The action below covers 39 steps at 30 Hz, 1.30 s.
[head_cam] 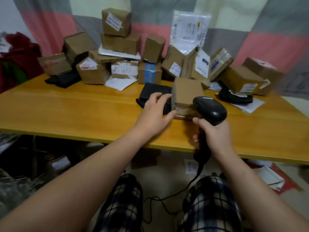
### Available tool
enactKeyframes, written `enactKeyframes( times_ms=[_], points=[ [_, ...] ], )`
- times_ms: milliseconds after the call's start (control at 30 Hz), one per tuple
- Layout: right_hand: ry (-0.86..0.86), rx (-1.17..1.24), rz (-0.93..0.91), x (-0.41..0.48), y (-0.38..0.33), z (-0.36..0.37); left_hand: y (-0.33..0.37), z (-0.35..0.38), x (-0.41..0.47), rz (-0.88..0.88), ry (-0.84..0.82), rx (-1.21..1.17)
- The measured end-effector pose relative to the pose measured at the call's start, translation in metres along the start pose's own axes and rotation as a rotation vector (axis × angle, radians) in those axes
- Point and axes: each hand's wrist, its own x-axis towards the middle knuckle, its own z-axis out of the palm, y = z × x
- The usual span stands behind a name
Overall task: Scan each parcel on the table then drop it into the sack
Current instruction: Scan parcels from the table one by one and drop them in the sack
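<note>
Brown cardboard made up the parcel (187,91) nearest the person, a small box standing on the yellow wooden surface (83,108) in front of the heap. The left hand (153,113) lay just to the parcel's left with a wide grip: its fingers (160,97) were spread and loosely bent above a flat black packet (153,91), the forefinger reaching the box's left edge. Its thumb touched the box's near lower corner. Nothing was closed in that hand.

The right hand (215,136) had a tight grip round the handle of a black scanner (212,111), held above the near edge of the surface. The scanner's rounded head hung just in front of the parcel's near face and covered part of its right side. So the parcel sat between the two hands, touching the left and just beyond the scanner's head. A dark cable (192,181) ran down from the handle and looped over the floor between knees in checked trousers (123,206).

Behind the parcel, a pile of cardboard boxes (93,71) with white labels stretched along the back of the surface. A white mailer (189,30) leaned against a pink and grey curtain (55,25).
</note>
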Motion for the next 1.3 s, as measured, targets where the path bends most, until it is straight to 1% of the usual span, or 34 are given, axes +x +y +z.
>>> enactKeyframes(
  times_ms=[100,167,233,300,400,533,667,800,867,933,967,1033,1100,1167,1233,1267,1300],
  points=[
    [0.079,0.175,0.042,0.005,0.003,-0.016,0.018,0.013,0.019,0.081,-0.058,0.072],
    [0.098,0.298,0.110,0.008,0.001,-0.022,0.022,0.019,0.021,0.090,-0.071,0.124],
    [0.090,0.418,0.174,0.014,-0.003,-0.026,0.019,0.021,0.014,0.063,-0.036,0.081],
    [0.050,0.461,0.203,0.022,-0.007,-0.025,0.014,0.020,0.003,0.050,0.006,0.014],
    [-0.070,0.450,0.247,0.029,-0.009,-0.013,0.008,0.019,-0.012,0.030,0.024,-0.072],
    [-0.178,0.453,0.245,0.027,-0.008,0.008,0.006,0.012,-0.017,-0.147,0.066,-0.156],
    [-0.187,0.530,0.218,0.016,-0.006,0.029,-0.001,-0.004,-0.012,-0.300,0.102,-0.207],
    [-0.213,0.545,0.216,0.006,-0.007,0.042,-0.015,-0.018,-0.012,-0.336,0.081,-0.205],
    [-0.197,0.527,0.193,0.003,-0.009,0.044,-0.024,-0.028,-0.015,-0.390,0.047,-0.388],
    [-0.176,0.506,0.197,0.001,-0.011,0.045,-0.032,-0.038,-0.021,-0.400,0.012,-0.555],
    [-0.178,0.503,0.217,0.002,-0.011,0.045,-0.034,-0.043,-0.025,-0.374,0.003,-0.582],
    [-0.205,0.490,0.236,0.001,-0.011,0.046,-0.037,-0.053,-0.028,-0.366,0.055,-0.600],
    [-0.213,0.433,0.177,0.001,-0.012,0.046,-0.038,-0.063,-0.026,-0.440,0.114,-0.632],
    [-0.221,0.377,0.130,0.000,-0.014,0.049,-0.038,-0.074,-0.025,-0.566,0.088,-0.706],
    [-0.213,0.364,0.118,-0.002,-0.016,0.053,-0.042,-0.082,-0.027,-0.628,0.002,-0.668],
    [-0.213,0.368,0.116,-0.002,-0.016,0.055,-0.047,-0.082,-0.027,-0.621,-0.028,-0.595],
    [-0.219,0.375,0.116,-0.003,-0.017,0.057,-0.052,-0.081,-0.028,-0.584,-0.024,-0.487]
  ],
)
